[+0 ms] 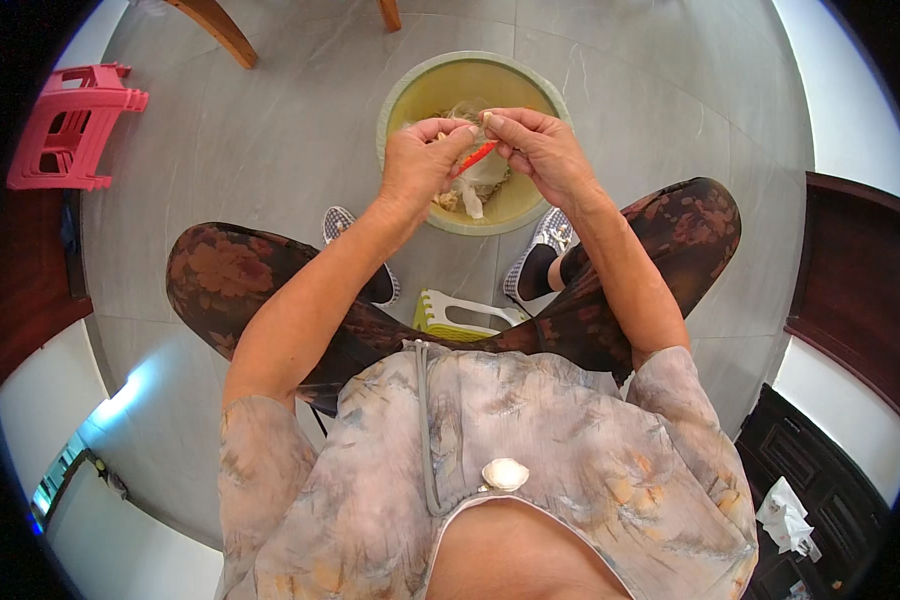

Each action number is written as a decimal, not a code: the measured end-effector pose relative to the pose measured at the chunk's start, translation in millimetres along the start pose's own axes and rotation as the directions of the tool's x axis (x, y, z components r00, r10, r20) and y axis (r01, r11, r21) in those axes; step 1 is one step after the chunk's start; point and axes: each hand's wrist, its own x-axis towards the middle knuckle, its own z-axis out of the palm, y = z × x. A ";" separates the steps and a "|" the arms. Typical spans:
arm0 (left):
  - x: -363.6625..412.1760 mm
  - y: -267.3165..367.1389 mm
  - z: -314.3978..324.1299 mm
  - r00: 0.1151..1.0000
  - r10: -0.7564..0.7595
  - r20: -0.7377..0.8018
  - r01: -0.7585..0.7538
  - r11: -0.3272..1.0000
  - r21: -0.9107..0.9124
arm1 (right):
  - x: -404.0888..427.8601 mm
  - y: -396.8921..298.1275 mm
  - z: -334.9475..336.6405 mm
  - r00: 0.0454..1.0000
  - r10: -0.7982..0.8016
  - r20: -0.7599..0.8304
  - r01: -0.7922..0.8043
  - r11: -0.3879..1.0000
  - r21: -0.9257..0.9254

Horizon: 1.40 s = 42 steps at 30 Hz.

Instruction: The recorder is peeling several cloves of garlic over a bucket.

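Note:
Both my hands are raised over a yellow-green plastic basin (546, 84), fingertips almost meeting. My left hand (429, 154) is pinched, with a small pale piece (441, 136) showing between thumb and forefinger. My right hand (544, 146) pinches another small pale bit (487, 118) at the tips of its thumb and forefinger. A narrow red strip-like item (478, 158) slants between the two hands; which hand holds it is hidden. Below them in the basin lie a crumpled whitish plastic bag (487, 174) and brownish scraps (447, 200), partly covered by my hands.
The basin stands on grey floor tiles (292, 112) between my shoes (551, 232). A green and white folding stool (465, 315) is under me. Pink plastic stools (82, 127) stand at left, wooden legs (221, 34) at the top. A dark panel (817, 465) at lower right bears white tissue (786, 516).

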 end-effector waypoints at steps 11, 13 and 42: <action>0.3 0.7 1.2 0.997 0.072 0.001 -0.072 0.997 0.040 | -4.0 1.5 5.0 1.000 -0.024 -0.007 0.022 0.984 -0.178; 0.7 0.7 -0.1 0.997 0.080 0.014 -0.080 0.996 0.043 | -5.4 -0.1 8.3 0.999 -0.040 0.005 0.041 0.986 -0.161; 6.1 -0.2 -2.8 0.998 0.008 0.067 -0.008 1.000 -0.003 | -2.8 -1.5 4.2 0.989 0.027 0.148 -0.029 1.000 0.011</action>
